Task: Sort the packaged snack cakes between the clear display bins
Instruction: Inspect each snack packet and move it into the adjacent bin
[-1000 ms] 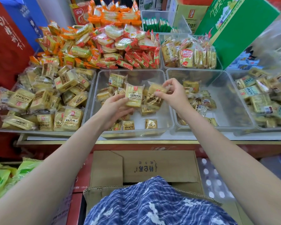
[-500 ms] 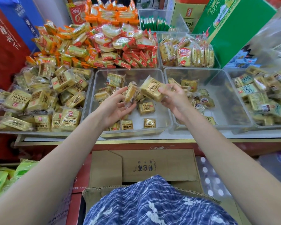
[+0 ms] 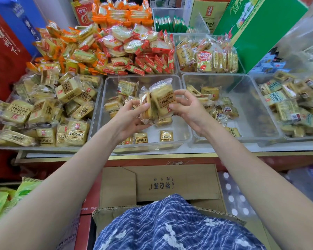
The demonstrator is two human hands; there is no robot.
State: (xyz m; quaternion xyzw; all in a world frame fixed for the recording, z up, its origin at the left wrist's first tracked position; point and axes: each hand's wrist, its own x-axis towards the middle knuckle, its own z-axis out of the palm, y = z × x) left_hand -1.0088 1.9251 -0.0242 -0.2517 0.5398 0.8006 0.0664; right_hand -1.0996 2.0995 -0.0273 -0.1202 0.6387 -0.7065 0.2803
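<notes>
Two yellow snack cake packets are held together above the middle clear bin [image 3: 185, 134]. My left hand [image 3: 132, 118] grips the narrow, edge-on packet [image 3: 146, 105] from below and the left. My right hand [image 3: 188, 107] pinches the larger packet [image 3: 163, 100] with dark lettering by its right edge. The two packets touch each other. The middle bin holds several loose packets on its floor. The left bin [image 3: 96, 105] is piled high with the same yellow packets.
The right clear bin [image 3: 249, 109] holds several small packets along its left side. A further bin [image 3: 296, 107] at far right is full. Orange and red snack packs are heaped behind. A green carton [image 3: 257, 29] leans at the back right. An open cardboard box [image 3: 157, 183] stands below the counter.
My right hand brought its packet leftward against the one in my left hand. Both hands now hold the two packets together, slightly lower over the middle bin.
</notes>
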